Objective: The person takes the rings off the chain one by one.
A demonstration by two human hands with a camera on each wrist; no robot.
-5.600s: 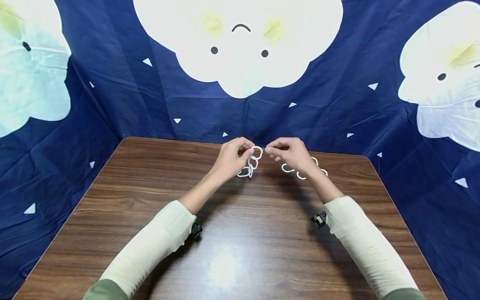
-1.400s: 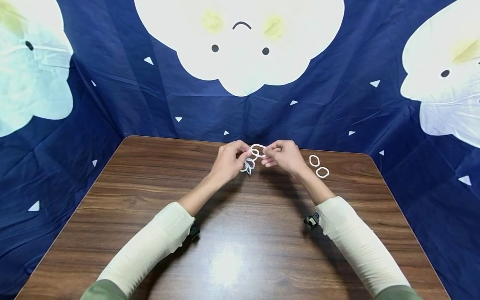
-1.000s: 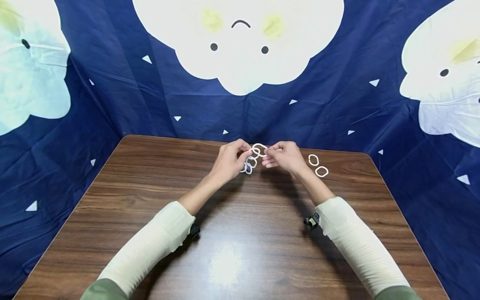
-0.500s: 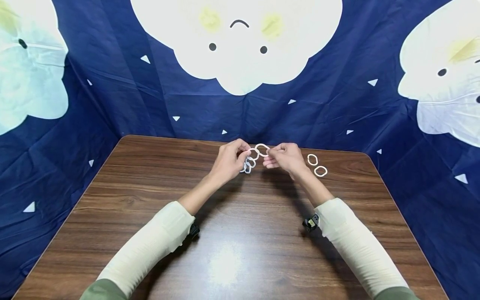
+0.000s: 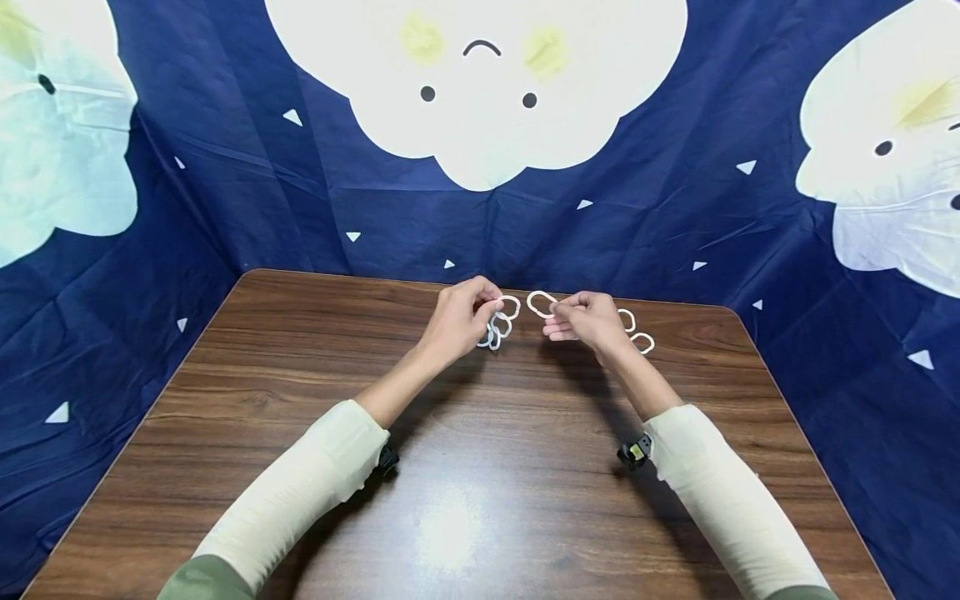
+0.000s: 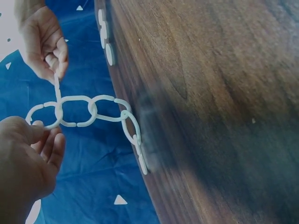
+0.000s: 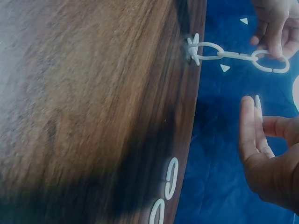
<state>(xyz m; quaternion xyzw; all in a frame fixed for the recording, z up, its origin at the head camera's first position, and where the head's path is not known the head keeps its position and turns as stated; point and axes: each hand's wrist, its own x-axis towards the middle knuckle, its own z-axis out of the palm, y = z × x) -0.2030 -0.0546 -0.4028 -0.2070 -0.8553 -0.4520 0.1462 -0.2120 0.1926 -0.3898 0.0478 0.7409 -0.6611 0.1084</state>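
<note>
My left hand (image 5: 465, 312) pinches the end link of a short chain of white plastic links (image 6: 77, 97). The chain hangs down from the fingers, its lower links bunched at the tabletop near the far edge. To the right, my right hand (image 5: 588, 321) pinches a single white link (image 5: 529, 300) between thumb and index finger, the other fingers loosely bent. A small gap separates this link from the chain in the head view. In the right wrist view the held link (image 6: 57, 86) appears edge-on. Small gaps show in the sides of some chain links.
Loose white links (image 5: 642, 342) lie on the wooden table (image 5: 480, 433) beyond the right wrist, partly covered by it. Just behind the table's far edge hangs a blue cloth (image 5: 405, 217) with cloud prints. Dark wrist cameras (image 5: 636, 452) sit under the sleeves.
My right hand, free of any visible link in the oldest frame, later holds a link overlapping the chain's end. It has now moved right with that link, apart from the chain. The left hand stays put.
</note>
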